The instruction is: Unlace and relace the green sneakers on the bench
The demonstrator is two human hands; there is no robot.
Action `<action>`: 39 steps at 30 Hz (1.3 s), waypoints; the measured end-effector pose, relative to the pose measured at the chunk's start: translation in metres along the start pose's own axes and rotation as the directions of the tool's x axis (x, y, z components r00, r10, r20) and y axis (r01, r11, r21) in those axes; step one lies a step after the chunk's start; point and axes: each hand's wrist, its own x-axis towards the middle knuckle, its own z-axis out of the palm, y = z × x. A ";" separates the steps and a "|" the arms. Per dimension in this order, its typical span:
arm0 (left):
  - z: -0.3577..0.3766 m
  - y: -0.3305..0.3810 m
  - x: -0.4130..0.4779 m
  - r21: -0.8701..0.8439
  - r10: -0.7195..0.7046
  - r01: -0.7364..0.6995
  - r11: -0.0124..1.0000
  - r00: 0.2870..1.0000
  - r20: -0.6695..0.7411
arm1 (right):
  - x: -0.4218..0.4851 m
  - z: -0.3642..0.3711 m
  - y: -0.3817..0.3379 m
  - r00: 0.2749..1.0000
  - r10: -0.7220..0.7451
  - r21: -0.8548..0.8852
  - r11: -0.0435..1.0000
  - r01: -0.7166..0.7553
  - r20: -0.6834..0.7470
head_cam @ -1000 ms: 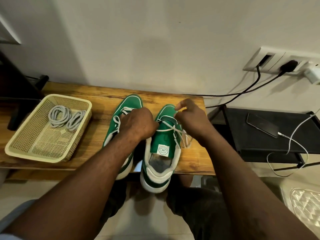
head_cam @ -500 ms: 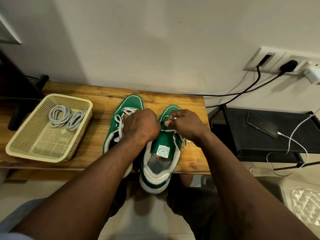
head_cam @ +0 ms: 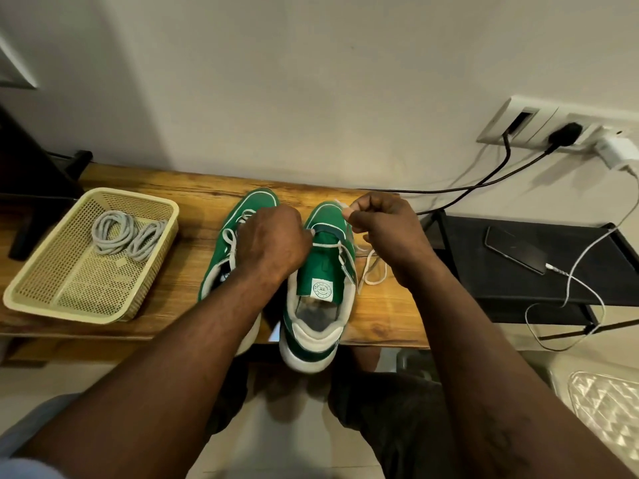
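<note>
Both green sneakers sit side by side on the desk (head_cam: 193, 198), toes to the wall, heels hanging over the near edge.

You're on the right sneaker (head_cam: 323, 267):
- Green upper with a white trim line round the toe.
- White sole and heel collar, grey insole.
- White label with a round logo on the tongue.
- Eyelets nearest you look bare.
- One span of white lace (head_cam: 328, 244) crosses the tongue towards the toe end. The slack lies in loose loops on the desk just right of the shoe.

Your left hand (head_cam: 273, 240) is curled over the shoe's left eyelet row, fingertips pinching the lace where it comes out of the eyelet. Your right hand (head_cam: 387, 233) is up over the toe, thumb and forefinger pinching the lace near its end. The strand drops from there towards the right eyelet row.

The left sneaker (head_cam: 257, 202) has the same green and white trim and is laced, with white loops showing beside your left hand. Your left forearm covers its heel half and the gap between the shoes, so I can't tell if they touch.

Left end of the desk has a cream mesh basket (head_cam: 62, 311) with two coiled grey cords (head_cam: 100, 233) in it, well apart from the shoes. Right of the desk is a black shelf (head_cam: 466, 257) with a phone (head_cam: 515, 248) on a white cable (head_cam: 557, 270). The wall socket (head_cam: 518, 122) above it holds a white charger (head_cam: 615, 153).
</note>
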 end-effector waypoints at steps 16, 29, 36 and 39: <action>-0.062 -0.002 -0.036 -0.185 0.117 -0.145 0.972 0.981 -0.157 | -0.045 -0.007 -0.034 0.999 0.027 0.403 0.915 -0.032 0.017; -0.087 0.016 -0.113 -0.923 0.279 0.087 0.374 0.939 0.201 | -0.113 -0.017 -0.054 0.998 0.005 0.614 0.788 -0.044 0.065; -0.091 -0.002 -0.126 -0.903 0.057 0.067 0.424 0.993 0.101 | -0.129 -0.007 -0.046 0.998 0.055 0.510 0.859 -0.053 0.010; -0.093 -0.008 -0.124 -0.843 0.083 -0.009 0.538 0.996 0.042 | -0.124 -0.003 -0.036 0.999 0.039 0.229 0.973 -0.035 -0.011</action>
